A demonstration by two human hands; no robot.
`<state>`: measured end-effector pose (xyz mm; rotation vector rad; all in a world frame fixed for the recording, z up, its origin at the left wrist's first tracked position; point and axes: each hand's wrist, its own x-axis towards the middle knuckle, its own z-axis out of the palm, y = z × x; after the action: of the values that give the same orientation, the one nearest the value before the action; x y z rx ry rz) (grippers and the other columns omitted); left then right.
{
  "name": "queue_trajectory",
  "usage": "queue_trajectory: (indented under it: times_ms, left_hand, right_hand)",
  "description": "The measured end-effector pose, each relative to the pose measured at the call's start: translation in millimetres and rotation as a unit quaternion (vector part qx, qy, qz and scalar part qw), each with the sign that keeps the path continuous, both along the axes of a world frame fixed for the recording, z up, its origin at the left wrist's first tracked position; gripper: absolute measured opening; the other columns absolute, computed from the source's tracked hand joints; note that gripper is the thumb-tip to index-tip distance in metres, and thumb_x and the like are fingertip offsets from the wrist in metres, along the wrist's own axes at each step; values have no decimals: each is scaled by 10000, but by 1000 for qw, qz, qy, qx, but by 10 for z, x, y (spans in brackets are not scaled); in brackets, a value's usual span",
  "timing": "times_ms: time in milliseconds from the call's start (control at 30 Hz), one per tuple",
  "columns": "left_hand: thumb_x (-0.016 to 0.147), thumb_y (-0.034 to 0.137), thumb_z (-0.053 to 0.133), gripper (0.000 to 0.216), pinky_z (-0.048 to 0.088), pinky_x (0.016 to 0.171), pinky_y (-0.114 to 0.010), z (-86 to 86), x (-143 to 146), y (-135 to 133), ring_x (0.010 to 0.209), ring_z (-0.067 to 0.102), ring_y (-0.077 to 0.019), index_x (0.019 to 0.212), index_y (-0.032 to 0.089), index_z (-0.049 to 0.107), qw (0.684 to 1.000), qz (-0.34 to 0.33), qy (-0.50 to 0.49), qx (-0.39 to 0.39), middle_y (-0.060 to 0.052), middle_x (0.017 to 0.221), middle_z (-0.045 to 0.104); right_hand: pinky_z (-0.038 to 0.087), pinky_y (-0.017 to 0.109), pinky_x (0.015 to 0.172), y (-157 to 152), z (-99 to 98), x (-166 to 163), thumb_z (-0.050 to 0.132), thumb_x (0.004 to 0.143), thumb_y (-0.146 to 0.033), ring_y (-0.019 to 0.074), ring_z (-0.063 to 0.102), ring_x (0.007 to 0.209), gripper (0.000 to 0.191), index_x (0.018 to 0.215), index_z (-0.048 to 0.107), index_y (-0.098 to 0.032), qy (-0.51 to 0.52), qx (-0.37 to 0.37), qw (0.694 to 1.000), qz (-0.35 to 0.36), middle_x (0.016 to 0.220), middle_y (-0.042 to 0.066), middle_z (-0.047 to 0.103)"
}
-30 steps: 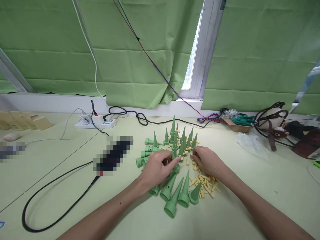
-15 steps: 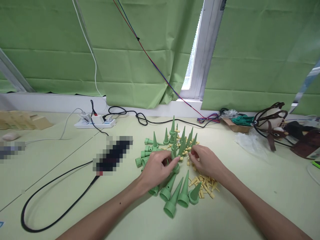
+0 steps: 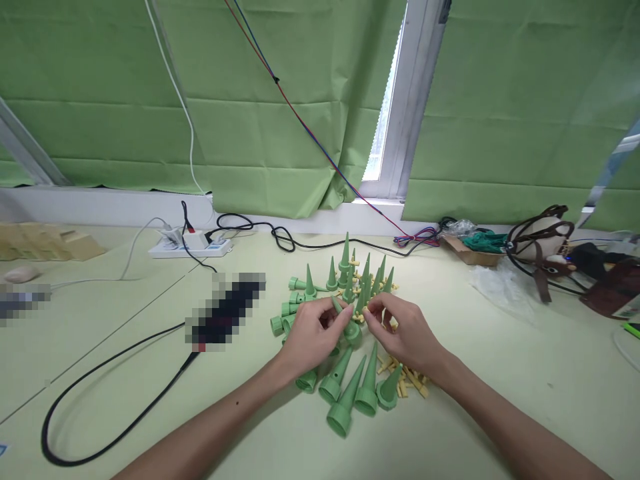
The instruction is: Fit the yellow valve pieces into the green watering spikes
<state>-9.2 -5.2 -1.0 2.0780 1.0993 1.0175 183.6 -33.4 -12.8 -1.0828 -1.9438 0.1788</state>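
Left hand [image 3: 314,335]: fingers clenched around a green cone [image 3: 352,331], which is held just above the desk [image 3: 500,373] at about the middle of its width.
Green cone: tilted, with the pointed tip up and to the left and the wide collar down and to the right, facing the right hand.
Right hand [image 3: 406,335]: thumb and forefinger pinch a small yellow plug [image 3: 365,311]; the other fingers are curled loosely.
Yellow plug: just beside the collar of the held cone (contact between the two cannot be told at this size).
Standing cones [image 3: 346,257]: a cluster set upright, tips up, behind both hands toward the far edge of the desk.
Lying cones [image 3: 346,403]: several on their sides toward the near edge, below the hands, collars pointing at the near edge.
Loose plugs [image 3: 407,381]: a yellow heap under the right wrist, touching the lying cones on their right.
Power strip [image 3: 193,247]: white, close to the far edge, well left of the cones.
Black cable [image 3: 100,393]: loops across the left half of the desk toward the near edge.
Curtains [image 3: 280,113]: green, hanging behind the far edge.
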Motion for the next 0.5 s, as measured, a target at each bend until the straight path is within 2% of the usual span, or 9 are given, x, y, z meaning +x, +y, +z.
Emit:
queue_trajectory:
  times_ms: [100, 200, 333, 500]
  left_hand:
    - [894, 499, 548, 435, 296, 496, -238, -17, -11, 21, 518, 365, -102, 629, 155, 530, 999, -1, -25, -48, 34, 550, 416]
    - [873, 532, 573, 466, 280, 474, -228, -22, -8, 45, 486, 337, -89, 606, 166, 464, 993, -8, -64, -95, 52, 521, 368]
    - [864, 535, 592, 410, 299, 447, -220, 3, 3, 52, 444, 394, -89, 724, 150, 568, 978, -49, -111, -172, 44, 498, 455]
    - [835, 517, 642, 379, 306, 410, -197, 24, 4, 37, 420, 408, -81, 842, 138, 640, 965, -65, -144, -212, 39, 498, 498]
  right_hand:
    - [425, 243, 546, -5, -19, -3, 539, 934, -213, 122, 520, 596, 50, 934, 577, -181, 12, 19, 1000, 0, 750, 11, 604]
    - [475, 262, 600, 0, -15, -5, 530, 946, -192, 135, 562, 628, 166, 1097, 600, -184, 24, 52, 998, 2, 832, 35, 655]
    - [517, 300, 716, 5, 16, -15, 495, 960, -149, 179, 635, 806, 201, 1099, 634, -191, 29, 81, 996, 23, 933, 77, 676]
    - [530, 304, 689, -20, 23, -28, 520, 953, -158, 180, 646, 790, 151, 1029, 642, -205, 46, 87, 995, 4, 912, 68, 703]
